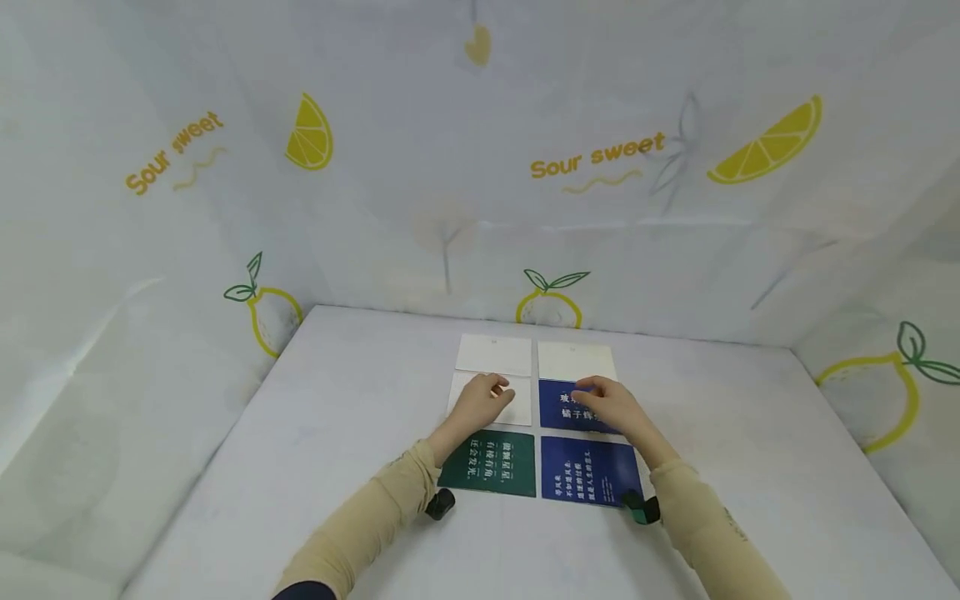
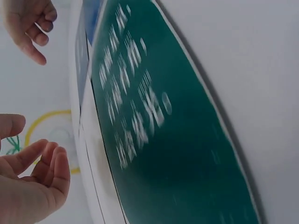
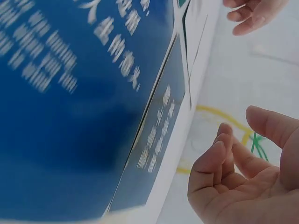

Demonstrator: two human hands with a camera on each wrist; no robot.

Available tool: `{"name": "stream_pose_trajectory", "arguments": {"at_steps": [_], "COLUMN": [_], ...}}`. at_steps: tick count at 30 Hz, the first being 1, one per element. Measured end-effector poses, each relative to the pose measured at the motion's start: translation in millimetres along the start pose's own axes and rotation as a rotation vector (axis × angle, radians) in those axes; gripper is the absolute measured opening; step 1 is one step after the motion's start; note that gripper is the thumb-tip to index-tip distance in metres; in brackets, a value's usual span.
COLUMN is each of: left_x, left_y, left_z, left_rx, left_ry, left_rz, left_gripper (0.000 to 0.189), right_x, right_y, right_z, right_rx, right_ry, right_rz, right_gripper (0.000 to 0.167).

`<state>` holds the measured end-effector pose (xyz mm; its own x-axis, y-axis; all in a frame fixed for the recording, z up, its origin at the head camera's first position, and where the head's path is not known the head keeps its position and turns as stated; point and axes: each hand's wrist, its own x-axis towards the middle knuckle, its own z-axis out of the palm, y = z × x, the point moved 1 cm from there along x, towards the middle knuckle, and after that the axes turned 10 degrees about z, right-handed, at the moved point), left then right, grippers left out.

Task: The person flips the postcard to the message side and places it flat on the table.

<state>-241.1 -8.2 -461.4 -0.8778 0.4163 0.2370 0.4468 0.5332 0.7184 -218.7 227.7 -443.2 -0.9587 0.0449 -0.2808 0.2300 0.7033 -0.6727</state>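
Observation:
Cards lie flat on the table in two columns. The left column has a far white card, a second white card and a green card with white writing. On the right lie a white card, a blue card and a nearer blue card, both blue ones lettered in white. My left hand hovers over the second white card, partly hiding it. Above the farther blue card is my right hand. Both hands have loosely bent fingers, thumbs apart from fingertips, and hold nothing.
A white cloth covers the table. Behind it rises a white backdrop printed with lemons and "Sour sweet" lettering. Small dark devices sit by both wrists, and beige sleeves cover the forearms.

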Motion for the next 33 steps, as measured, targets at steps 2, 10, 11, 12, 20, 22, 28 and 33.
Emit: {"name": "stream_pose_trajectory", "arguments": {"at_steps": [2, 10, 11, 12, 20, 22, 28, 33], "left_x": [1.7, -0.4, -0.6, -0.5, 6.0, 6.9, 6.5, 7.7], "left_y": [6.8, 21.2, 22.3, 23.4, 30.3, 31.4, 31.8, 30.7], "left_z": [8.3, 41.5, 44.5, 47.3, 55.8, 55.2, 56.1, 57.2], "left_rx": [-0.073, -0.396, -0.415, -0.430, -0.574, -0.612, -0.667, -0.606], "left_ry": [-0.035, -0.151, -0.154, -0.157, -0.134, -0.119, -0.050, 0.026], "left_rz": [-0.023, -0.235, -0.243, -0.251, -0.266, -0.275, -0.338, -0.370], "left_gripper": [0.035, 0.055, 0.057, 0.058, 0.060, 0.060, 0.060, 0.059], "right_x": [-5.0, -15.8, -16.3, -17.0, -17.7, -17.8, -18.4, -16.6], "right_y": [5.6, 25.1, 28.2, 31.0, 44.0, 44.2, 44.9, 46.7], "right_z": [-5.8, -16.9, -17.7, -18.5, -24.4, -23.8, -21.0, -18.9], "right_rx": [0.001, 0.024, 0.025, 0.028, 0.112, 0.142, 0.172, 0.194], "right_ry": [0.005, -0.010, -0.013, -0.016, -0.034, -0.038, -0.034, -0.032], "right_rz": [0.017, 0.148, 0.164, 0.179, 0.223, 0.216, 0.222, 0.210], "right_gripper": [0.050, 0.068, 0.070, 0.071, 0.075, 0.075, 0.072, 0.070]}}
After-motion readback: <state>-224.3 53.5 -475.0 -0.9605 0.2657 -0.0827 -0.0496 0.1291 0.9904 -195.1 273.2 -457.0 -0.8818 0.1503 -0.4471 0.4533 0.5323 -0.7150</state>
